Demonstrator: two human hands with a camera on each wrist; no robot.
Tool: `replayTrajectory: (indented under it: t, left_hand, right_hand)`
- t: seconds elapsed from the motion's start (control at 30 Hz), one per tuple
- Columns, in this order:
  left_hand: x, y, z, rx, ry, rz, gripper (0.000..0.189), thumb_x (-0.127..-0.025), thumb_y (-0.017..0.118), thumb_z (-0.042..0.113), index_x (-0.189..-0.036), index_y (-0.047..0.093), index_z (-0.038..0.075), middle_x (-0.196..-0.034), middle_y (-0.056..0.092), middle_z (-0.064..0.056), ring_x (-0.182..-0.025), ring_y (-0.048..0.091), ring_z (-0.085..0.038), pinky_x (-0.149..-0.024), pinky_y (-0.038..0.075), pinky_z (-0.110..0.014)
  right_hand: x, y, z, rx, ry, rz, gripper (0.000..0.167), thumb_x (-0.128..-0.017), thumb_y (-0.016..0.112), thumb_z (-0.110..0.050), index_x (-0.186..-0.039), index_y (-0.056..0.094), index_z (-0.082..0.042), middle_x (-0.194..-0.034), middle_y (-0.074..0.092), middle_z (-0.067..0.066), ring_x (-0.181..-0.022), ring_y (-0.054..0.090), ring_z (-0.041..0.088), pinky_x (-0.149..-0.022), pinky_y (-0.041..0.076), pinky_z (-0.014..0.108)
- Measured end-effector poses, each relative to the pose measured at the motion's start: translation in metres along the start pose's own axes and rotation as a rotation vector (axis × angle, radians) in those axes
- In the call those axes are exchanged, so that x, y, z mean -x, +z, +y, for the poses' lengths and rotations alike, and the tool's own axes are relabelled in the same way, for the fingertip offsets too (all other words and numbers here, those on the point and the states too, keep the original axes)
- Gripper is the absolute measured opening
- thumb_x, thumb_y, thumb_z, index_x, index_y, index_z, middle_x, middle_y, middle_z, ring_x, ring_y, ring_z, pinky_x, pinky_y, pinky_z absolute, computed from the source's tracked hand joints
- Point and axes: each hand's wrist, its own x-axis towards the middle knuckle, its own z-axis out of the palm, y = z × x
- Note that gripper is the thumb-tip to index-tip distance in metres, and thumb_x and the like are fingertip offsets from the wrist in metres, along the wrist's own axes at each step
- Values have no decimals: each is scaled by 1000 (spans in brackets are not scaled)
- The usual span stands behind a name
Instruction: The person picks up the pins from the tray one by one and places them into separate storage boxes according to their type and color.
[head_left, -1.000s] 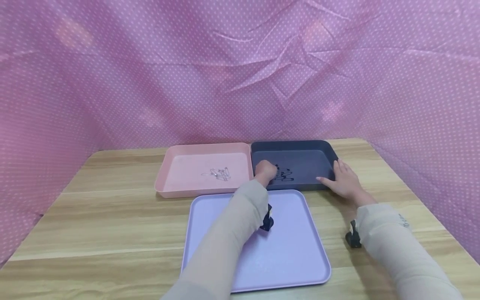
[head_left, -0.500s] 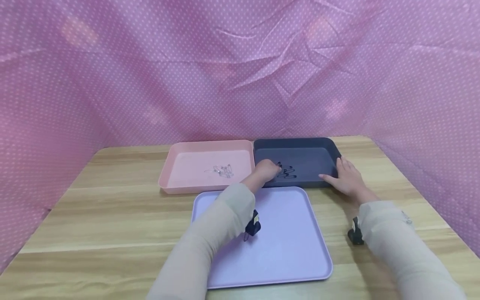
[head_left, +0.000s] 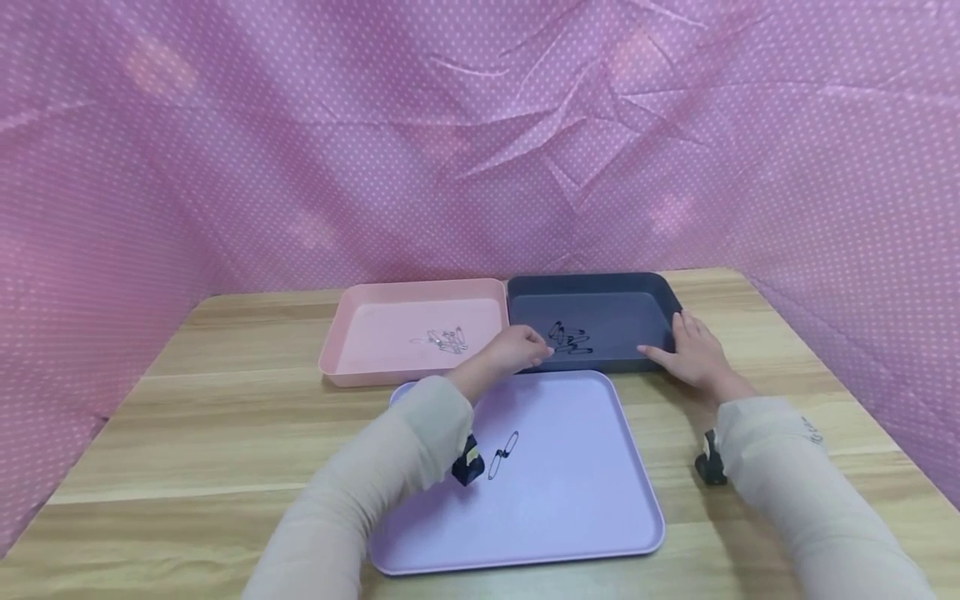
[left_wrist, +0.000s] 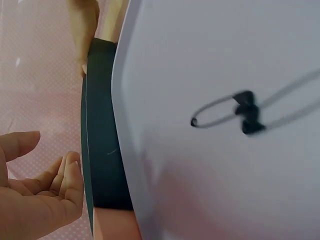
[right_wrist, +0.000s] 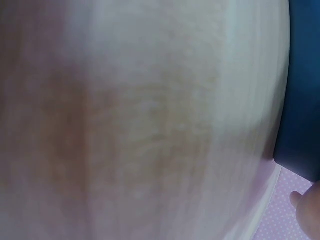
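My left hand is over the near left corner of the dark tray. In the left wrist view its thumb and loosely bent fingers stand apart with nothing between them. Several black safety pins lie in a loose heap in that tray, just right of the left fingertips. My right hand rests on the dark tray's near right corner, fingers along the side and thumb at the front rim. Two black safety pins lie end to end on the flat lilac tray.
Left of the dark tray stands a pink tray with several silver safety pins in it. All trays are on a wooden table. A pink dotted cloth hangs behind and at both sides. Each wrist carries a small black camera.
My left hand has drawn back left and toward me from the pins in the dark tray, its fingers parting. Both pins on the lilac tray have come into sight. The right hand stays put.
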Motion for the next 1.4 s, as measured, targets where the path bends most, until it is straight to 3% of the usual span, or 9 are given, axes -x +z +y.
replayTrajectory:
  t: [0.33,0.63,0.93,1.07,1.23,1.4]
  left_hand:
    - [27,-12,-8,22,-16,-47,23,-83,57,20,-99,56,5,-99,57,-4,-90,52,-17,-82,42,-34]
    - [50,-16,-19,28,-32,-116,18,-80,60,19,-92,57,6,-88,56,-3,-83,52,-17,-80,42,-35]
    - [71,-17,-40,-52,-20,-198,18,-78,62,16,-89,58,2,-76,58,-5,-71,53,-16,-69,43,-29]
    - [79,-15,-48,-82,-48,-227,16,-78,62,17,-84,58,3,-71,60,-6,-68,54,-16,-65,42,-26]
    - [87,-12,-55,-177,-83,-245,15,-77,64,19,-74,59,6,-60,56,-2,-59,47,-12,-56,36,-22]
    - [91,-6,-59,-263,-68,-247,17,-73,67,19,-66,59,6,-54,51,0,-51,43,-10,-47,33,-19]
  right_hand:
    - [0,-1,-1,-9,4,-7,96,-83,37,-57,-127,2,21,-132,-2,38,-121,1,48,-98,3,52]
    - [0,1,1,-21,7,2,97,-82,36,-59,-127,2,21,-132,-2,38,-121,1,48,-98,3,53]
    - [0,-1,0,-2,-5,0,96,-83,37,-57,-127,2,21,-132,-1,38,-121,2,48,-98,4,52]
    - [0,-2,-1,-1,-7,4,96,-83,37,-57,-127,3,21,-132,-1,38,-121,2,48,-98,4,52]
    - [-1,-2,0,7,-9,5,96,-83,37,-57,-127,3,21,-132,0,39,-121,2,48,-99,4,52]
    - [0,-1,0,-6,-5,-2,96,-83,37,-57,-127,3,21,-132,-1,38,-121,2,48,-98,4,53]
